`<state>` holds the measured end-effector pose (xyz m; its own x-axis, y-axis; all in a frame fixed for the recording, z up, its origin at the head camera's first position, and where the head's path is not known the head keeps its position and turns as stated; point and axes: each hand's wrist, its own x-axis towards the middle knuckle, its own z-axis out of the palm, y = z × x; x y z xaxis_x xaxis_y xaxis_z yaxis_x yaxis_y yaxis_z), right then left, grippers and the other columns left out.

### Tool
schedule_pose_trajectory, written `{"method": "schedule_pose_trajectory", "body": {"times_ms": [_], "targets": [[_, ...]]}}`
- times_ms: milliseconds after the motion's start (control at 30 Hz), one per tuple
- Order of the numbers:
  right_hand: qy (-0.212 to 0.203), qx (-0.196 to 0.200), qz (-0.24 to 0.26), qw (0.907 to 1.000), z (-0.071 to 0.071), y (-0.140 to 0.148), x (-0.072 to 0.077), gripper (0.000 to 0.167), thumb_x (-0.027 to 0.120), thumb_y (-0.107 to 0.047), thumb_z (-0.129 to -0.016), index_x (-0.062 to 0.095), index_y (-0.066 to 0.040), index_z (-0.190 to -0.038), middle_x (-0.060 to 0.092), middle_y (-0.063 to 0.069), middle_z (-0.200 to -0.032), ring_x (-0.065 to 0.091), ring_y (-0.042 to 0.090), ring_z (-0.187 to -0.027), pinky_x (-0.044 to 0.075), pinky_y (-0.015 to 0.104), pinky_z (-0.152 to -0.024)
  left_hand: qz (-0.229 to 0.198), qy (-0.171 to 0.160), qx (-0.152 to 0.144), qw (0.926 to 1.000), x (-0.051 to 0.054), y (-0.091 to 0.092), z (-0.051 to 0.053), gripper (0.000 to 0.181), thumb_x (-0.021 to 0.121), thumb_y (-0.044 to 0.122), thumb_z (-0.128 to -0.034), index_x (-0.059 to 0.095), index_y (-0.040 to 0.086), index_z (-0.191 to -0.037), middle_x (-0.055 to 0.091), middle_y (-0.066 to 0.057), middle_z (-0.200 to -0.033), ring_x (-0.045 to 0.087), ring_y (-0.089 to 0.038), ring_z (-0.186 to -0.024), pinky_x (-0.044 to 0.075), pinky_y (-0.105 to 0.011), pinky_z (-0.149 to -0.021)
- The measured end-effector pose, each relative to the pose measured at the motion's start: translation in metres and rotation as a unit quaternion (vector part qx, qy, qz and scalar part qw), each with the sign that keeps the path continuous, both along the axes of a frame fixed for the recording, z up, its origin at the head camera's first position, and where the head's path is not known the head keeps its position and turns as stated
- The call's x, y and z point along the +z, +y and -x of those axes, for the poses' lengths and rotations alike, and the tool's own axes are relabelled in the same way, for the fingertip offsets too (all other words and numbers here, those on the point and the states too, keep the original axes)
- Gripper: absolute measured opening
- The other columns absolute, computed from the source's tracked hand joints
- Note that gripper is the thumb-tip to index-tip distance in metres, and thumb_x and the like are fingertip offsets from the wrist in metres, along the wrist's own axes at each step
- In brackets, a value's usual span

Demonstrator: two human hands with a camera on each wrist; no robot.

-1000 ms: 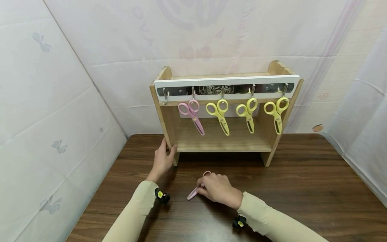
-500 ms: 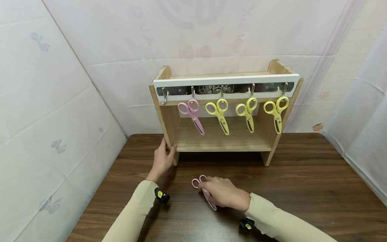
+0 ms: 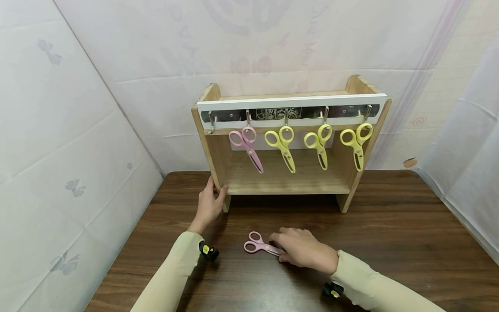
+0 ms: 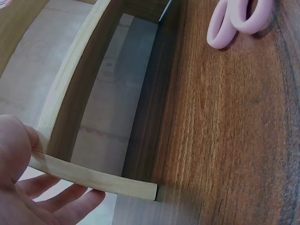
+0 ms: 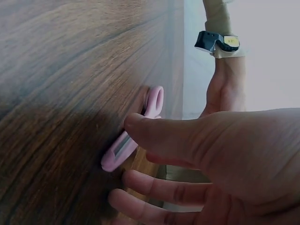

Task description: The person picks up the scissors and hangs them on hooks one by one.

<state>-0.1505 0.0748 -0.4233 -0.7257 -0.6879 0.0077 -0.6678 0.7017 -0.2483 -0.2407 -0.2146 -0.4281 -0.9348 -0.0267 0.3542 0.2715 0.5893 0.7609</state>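
Pink scissors [image 3: 258, 245] lie on the table in front of the shelf, handle loops to the left and blades to the right. My right hand [image 3: 302, 249] is at the blade end, thumb and index finger apart on either side; the blade tip is partly hidden. In the right wrist view the thumb crosses over the scissors [image 5: 112, 157] and the other fingers are loosely bent. With my left hand [image 3: 209, 206] I grip the lower left side panel of the wooden shelf [image 3: 288, 190], thumb on the inner side, fingers outside, as the left wrist view shows.
A rail [image 3: 241, 115] with several hooks runs along the shelf's top front. Pink scissors [image 3: 248, 145] and three yellow scissors [image 3: 283, 145] hang from it; the leftmost hook [image 3: 211, 123] bears nothing. White curtains [image 3: 78, 130] surround the brown table [image 3: 409, 225].
The scissors on the table have turned so their blades point right instead of down-left. My right hand has shifted right and its fingers have spread off them. My left hand stays put.
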Motion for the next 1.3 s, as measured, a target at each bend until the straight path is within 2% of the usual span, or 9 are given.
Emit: {"method": "schedule_pose_trajectory", "body": {"times_ms": [233,400,567,1033,1300], "targets": [[-0.004,0.002,0.005,1.0000,0.000,0.003,0.000,0.029,0.089,-0.013,-0.080,0.071,-0.018,-0.102,0.050,-0.009,-0.080,0.051,0.010,-0.069,0.041,0.030,-0.050,0.000,0.000,-0.003,1.0000,0.000,-0.001,0.000,0.052,0.055,0.021,-0.1079,0.038,0.006,-0.155,0.060,-0.026,-0.136,0.064,-0.042,-0.117,0.061,-0.053,-0.082],[0.001,0.003,0.019,0.9998,0.001,0.004,-0.004,0.024,0.084,-0.002,-0.082,0.070,-0.018,-0.094,0.053,-0.008,-0.079,0.056,0.013,-0.069,0.043,0.029,-0.049,-0.001,0.000,-0.004,1.0000,0.001,-0.001,0.000,0.052,0.055,0.021,-0.1080,0.038,0.006,-0.155,0.060,-0.026,-0.136,0.064,-0.042,-0.118,0.061,-0.054,-0.082],[0.016,0.005,0.039,0.9991,0.001,0.004,-0.008,0.019,0.079,-0.001,-0.087,0.068,-0.017,-0.086,0.054,-0.007,-0.077,0.055,0.012,-0.068,0.042,0.029,-0.048,0.000,0.001,-0.002,1.0000,0.001,0.000,0.000,0.052,0.056,0.021,-0.1076,0.038,0.006,-0.155,0.060,-0.026,-0.135,0.064,-0.041,-0.119,0.060,-0.054,-0.085],[0.030,0.008,0.055,0.9980,0.005,0.005,-0.015,0.018,0.078,-0.004,-0.088,0.066,-0.016,-0.084,0.057,-0.005,-0.077,0.059,0.014,-0.069,0.045,0.030,-0.050,0.000,0.000,-0.002,1.0000,0.002,0.001,-0.002,0.051,0.056,0.021,-0.1078,0.039,0.006,-0.154,0.060,-0.026,-0.135,0.064,-0.041,-0.117,0.061,-0.053,-0.081],[0.042,-0.002,0.084,0.9956,0.008,0.004,-0.022,0.020,0.079,0.000,-0.086,0.066,-0.014,-0.080,0.057,-0.005,-0.074,0.058,0.012,-0.065,0.046,0.026,-0.049,0.001,0.004,-0.001,1.0000,0.002,0.001,-0.002,0.050,0.056,0.021,-0.1078,0.040,0.006,-0.153,0.062,-0.026,-0.133,0.065,-0.040,-0.117,0.061,-0.054,-0.082]]}}
